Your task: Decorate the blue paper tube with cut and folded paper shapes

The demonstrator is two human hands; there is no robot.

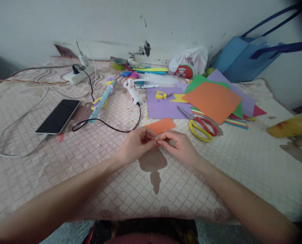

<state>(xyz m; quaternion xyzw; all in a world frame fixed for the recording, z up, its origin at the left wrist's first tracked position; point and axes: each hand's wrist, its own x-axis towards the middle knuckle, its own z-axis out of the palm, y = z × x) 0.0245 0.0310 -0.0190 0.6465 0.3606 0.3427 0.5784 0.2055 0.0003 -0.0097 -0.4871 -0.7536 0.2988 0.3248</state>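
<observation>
Between the fingertips of my two hands is a small orange paper piece (157,143), mostly hidden by the fingers. My left hand (137,144) pinches it from the left, and my right hand (177,145) pinches it from the right. Just beyond them lies a flat orange paper strip (163,125). Scissors (201,128) with red and yellow handles rest to the right of it, blades toward a purple sheet (163,110). On that sheet sits a folded yellow paper piece (161,95). A white glue gun (132,91) lies farther back, its black cord curling left.
At left, a phone (58,117) is plugged into a cable near a power strip (80,75). A blue paper strip (102,101) carries small paper decorations. Coloured sheets (214,100) pile up at right, before a plastic bag (189,62) and blue bag (244,57). A yellow packet (290,126) lies far right.
</observation>
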